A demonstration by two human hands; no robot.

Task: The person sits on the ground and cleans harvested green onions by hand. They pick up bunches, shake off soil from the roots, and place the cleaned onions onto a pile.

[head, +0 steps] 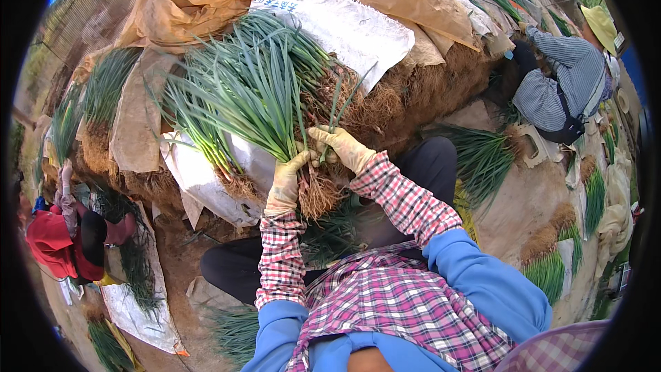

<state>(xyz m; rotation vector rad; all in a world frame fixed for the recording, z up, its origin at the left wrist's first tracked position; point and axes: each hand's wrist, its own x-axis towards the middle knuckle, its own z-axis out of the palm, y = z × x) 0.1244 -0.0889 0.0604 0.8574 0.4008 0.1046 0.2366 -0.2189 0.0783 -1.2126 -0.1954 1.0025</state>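
My gloved left hand (285,186) grips a bunch of green onions (263,113) low on the stems, leaves fanning up and away. Their tangled brown roots (317,196) hang between my hands. Close beside it, my gloved right hand (345,149) pinches a few separate green onion stalks (335,106); their lower ends are hidden behind its fingers. Just left of the bunch, a smaller bundle of green onions (217,152) lies on a white woven sack (255,157). Behind my hands, more loose green onions (294,44) are heaped with their roots towards me.
A white sack bearing writing (335,20) and tan sheeting (196,2) cover the stack's top. Co-workers sit at left (57,243) and right (560,77). Green onion bunches (472,160) lie on the ground at right. Cut leaves (330,232) lie between my legs.
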